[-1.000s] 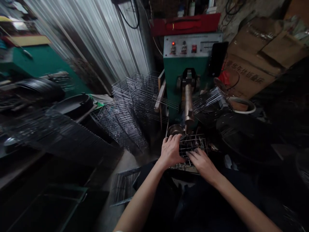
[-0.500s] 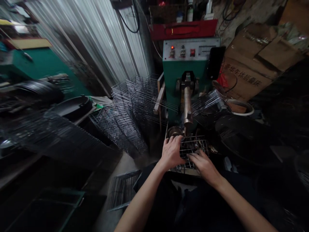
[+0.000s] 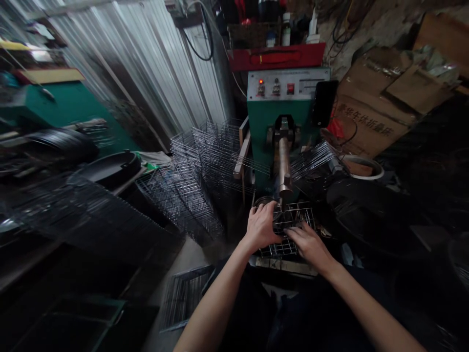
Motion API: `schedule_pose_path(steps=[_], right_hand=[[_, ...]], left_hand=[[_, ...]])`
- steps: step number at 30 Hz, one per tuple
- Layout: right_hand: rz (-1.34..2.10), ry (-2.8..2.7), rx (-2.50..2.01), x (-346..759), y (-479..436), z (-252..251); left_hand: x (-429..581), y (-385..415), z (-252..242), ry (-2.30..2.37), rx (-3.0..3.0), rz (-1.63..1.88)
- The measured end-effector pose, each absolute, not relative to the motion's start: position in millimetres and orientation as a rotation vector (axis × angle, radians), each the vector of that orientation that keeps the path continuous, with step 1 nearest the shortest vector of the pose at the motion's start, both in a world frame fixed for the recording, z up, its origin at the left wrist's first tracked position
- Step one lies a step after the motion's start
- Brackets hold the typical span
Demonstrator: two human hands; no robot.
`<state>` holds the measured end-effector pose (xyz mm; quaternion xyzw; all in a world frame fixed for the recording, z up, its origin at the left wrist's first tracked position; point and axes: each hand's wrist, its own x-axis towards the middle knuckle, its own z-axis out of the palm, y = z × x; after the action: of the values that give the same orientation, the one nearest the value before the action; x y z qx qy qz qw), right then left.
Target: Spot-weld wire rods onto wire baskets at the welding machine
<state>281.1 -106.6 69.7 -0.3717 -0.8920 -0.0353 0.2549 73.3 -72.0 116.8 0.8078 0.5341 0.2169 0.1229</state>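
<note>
Under the round metal arm (image 3: 285, 164) of a green machine (image 3: 260, 120) lies a small wire grid (image 3: 284, 248). My left hand (image 3: 261, 227) grips the grid's left side, its fingertips near the pointed tip below the arm. From the right, my right hand (image 3: 306, 242) holds the grid near its middle, fingers bent over the wires. The palms and the wires beneath my fingers are hidden. A red light glows on the machine's control panel (image 3: 269, 88).
Stacked wire grids (image 3: 194, 176) stand left of the machine. Thin wires (image 3: 315, 159) and a round bowl (image 3: 377, 168) are at the right, before a cardboard box (image 3: 370, 117). Another wire rack (image 3: 185, 298) lies low at the left.
The view has tilted slightly, so the machine sits lower in the picture. Both hands keep hold of the grid, which has shifted a little beneath the metal arm.
</note>
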Motion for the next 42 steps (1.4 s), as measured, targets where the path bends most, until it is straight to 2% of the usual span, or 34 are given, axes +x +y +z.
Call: schedule_pose_path(steps=[6, 13, 29, 36, 42], right_hand=[[-0.051, -2.404, -1.102, 276.7, -109.9, 77.5], [-0.242, -2.252, -1.362, 265.9, -87.7, 78.2], [-0.339, -2.258, -1.417, 271.3, -59.7, 88.7], [-0.226, -2.237, -1.340, 268.7, -48.2, 88.9], [0.091, -2.052, -1.207, 288.1, -60.0, 96.1]], left_hand=[[73.0, -68.9, 117.4, 1.559, 2.326, 0.595], [73.3, -39.6, 123.2, 1.625, 2.363, 0.563], [66.9, -2.0, 131.6, 1.610, 2.393, 0.488], [66.6, 7.2, 129.9, 1.574, 2.380, 0.488], [45.0, 3.1, 122.1, 1.451, 2.341, 0.576]])
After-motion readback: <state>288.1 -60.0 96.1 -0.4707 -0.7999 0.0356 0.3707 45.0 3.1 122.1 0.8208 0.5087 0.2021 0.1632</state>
